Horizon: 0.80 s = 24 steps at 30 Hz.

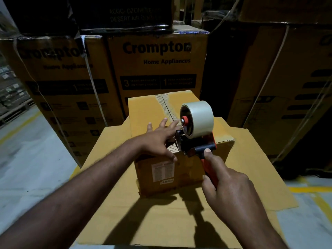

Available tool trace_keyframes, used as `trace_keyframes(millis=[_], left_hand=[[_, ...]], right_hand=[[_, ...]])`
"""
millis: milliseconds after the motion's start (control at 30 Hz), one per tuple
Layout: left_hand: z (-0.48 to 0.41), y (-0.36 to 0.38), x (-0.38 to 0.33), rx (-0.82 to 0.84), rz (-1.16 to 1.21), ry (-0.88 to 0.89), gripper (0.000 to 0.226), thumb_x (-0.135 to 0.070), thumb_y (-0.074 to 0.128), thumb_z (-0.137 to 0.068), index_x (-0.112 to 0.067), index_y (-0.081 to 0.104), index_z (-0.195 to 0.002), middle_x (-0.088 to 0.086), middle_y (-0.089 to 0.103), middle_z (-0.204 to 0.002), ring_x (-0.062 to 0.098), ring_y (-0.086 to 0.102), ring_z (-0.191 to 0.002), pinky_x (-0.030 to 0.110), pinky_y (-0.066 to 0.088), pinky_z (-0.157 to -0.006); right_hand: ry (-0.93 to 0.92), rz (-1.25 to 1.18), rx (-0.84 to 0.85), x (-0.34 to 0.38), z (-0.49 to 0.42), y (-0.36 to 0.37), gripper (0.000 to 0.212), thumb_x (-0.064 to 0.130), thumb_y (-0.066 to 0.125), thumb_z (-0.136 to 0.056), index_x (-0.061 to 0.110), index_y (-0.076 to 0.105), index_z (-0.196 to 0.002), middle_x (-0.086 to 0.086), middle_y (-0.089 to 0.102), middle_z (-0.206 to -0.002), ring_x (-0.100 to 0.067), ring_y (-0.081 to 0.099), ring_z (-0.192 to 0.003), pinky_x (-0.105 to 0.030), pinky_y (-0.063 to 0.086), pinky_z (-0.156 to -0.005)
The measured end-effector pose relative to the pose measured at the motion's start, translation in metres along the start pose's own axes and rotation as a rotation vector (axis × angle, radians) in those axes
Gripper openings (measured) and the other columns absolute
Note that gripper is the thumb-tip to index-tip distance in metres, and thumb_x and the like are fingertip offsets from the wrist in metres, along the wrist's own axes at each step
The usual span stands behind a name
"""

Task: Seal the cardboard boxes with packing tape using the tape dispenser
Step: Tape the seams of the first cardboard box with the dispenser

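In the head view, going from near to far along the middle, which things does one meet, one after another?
Large lower box → white label on the front of the small box → tape dispenser over its top → flap seam → Crompton carton.

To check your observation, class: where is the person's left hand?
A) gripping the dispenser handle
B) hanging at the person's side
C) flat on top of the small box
C: the left hand lies, fingers spread, on the small box; the right hand grips the tape dispenser.
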<state>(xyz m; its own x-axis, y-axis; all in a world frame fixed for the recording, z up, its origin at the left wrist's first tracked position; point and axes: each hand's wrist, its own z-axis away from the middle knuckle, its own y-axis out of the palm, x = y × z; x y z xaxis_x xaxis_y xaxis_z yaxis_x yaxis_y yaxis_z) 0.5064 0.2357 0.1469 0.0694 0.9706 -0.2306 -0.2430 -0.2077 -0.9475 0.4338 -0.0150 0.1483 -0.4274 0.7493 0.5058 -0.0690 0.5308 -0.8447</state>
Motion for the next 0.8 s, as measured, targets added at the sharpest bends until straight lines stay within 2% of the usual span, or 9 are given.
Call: trace_keyframes(millis=[67,133,233,367,467,600,667,800], left_hand=[[-0.001,-0.012,-0.011,0.053,0.048,-0.063,0.099,-0.037,0.074,-0.088,-0.025,0.008,-0.161,0.001,-0.011,-0.168,0.029,-0.015,-0.153,0.061,-0.011,-0.12],[-0.005,-0.017,-0.018,0.105,0.043,-0.11,0.081,-0.034,0.069,-0.092,-0.024,0.023,-0.159,0.0,-0.004,-0.169,0.033,-0.006,-0.154,0.053,-0.005,-0.122],[-0.006,-0.017,-0.016,0.126,0.036,-0.103,0.064,-0.032,0.064,-0.096,-0.028,0.035,-0.153,0.0,-0.002,-0.169,0.03,-0.006,-0.154,0.051,-0.007,-0.121],[-0.014,-0.012,0.003,0.117,0.018,-0.037,0.066,-0.032,0.062,-0.097,-0.032,0.031,-0.155,-0.003,0.003,-0.169,0.018,-0.004,-0.155,0.055,-0.017,-0.12],[-0.02,-0.007,0.011,0.131,0.004,-0.002,0.065,-0.031,0.059,-0.098,-0.035,0.029,-0.156,-0.007,0.006,-0.168,0.014,-0.005,-0.154,0.058,-0.017,-0.119],[-0.017,-0.009,0.005,0.147,0.003,-0.015,0.07,-0.029,0.058,-0.1,-0.033,0.019,-0.159,-0.016,-0.007,-0.163,0.008,-0.012,-0.149,0.054,-0.017,-0.119],[-0.017,-0.01,0.006,0.144,-0.008,-0.027,0.073,-0.029,0.057,-0.1,-0.032,0.015,-0.159,-0.017,-0.009,-0.161,0.008,-0.012,-0.148,0.054,-0.016,-0.119],[-0.022,-0.006,0.014,0.135,-0.018,0.004,0.077,-0.031,0.059,-0.099,-0.035,0.011,-0.159,-0.012,-0.01,-0.166,0.012,-0.01,-0.154,0.06,-0.015,-0.12]], right_hand=[[-0.016,-0.002,-0.006,-0.002,0.001,0.003,0.065,0.043,0.049,-0.098,0.047,0.011,-0.151,0.015,0.055,-0.092,-0.001,0.051,-0.077,-0.011,0.035,-0.061],[-0.018,-0.023,-0.021,-0.005,0.001,0.007,0.065,0.043,0.05,-0.097,0.047,0.013,-0.151,0.014,0.058,-0.093,-0.001,0.053,-0.078,-0.012,0.04,-0.064],[-0.043,-0.054,-0.048,-0.007,0.002,0.012,0.066,0.041,0.052,-0.096,0.046,0.016,-0.151,0.014,0.06,-0.094,0.0,0.054,-0.079,-0.013,0.042,-0.065],[-0.084,-0.037,-0.063,-0.008,0.009,0.016,0.067,0.041,0.053,-0.095,0.046,0.016,-0.151,0.012,0.062,-0.093,-0.003,0.055,-0.077,-0.014,0.04,-0.063],[-0.103,-0.036,-0.075,-0.01,0.015,0.019,0.07,0.04,0.057,-0.093,0.046,0.018,-0.151,0.013,0.063,-0.095,-0.002,0.054,-0.078,-0.014,0.039,-0.067],[-0.111,-0.005,-0.112,-0.017,0.019,0.024,0.074,0.038,0.063,-0.089,0.045,0.022,-0.15,0.013,0.066,-0.097,0.0,0.052,-0.077,-0.015,0.043,-0.07],[-0.113,0.023,-0.129,-0.02,0.023,0.029,0.079,0.032,0.072,-0.083,0.042,0.028,-0.149,0.011,0.069,-0.093,0.001,0.052,-0.073,-0.016,0.046,-0.067],[-0.125,0.013,-0.169,-0.026,0.031,0.036,0.085,0.024,0.084,-0.073,0.033,0.041,-0.146,0.006,0.073,-0.09,-0.005,0.064,-0.072,-0.022,0.054,-0.063]])
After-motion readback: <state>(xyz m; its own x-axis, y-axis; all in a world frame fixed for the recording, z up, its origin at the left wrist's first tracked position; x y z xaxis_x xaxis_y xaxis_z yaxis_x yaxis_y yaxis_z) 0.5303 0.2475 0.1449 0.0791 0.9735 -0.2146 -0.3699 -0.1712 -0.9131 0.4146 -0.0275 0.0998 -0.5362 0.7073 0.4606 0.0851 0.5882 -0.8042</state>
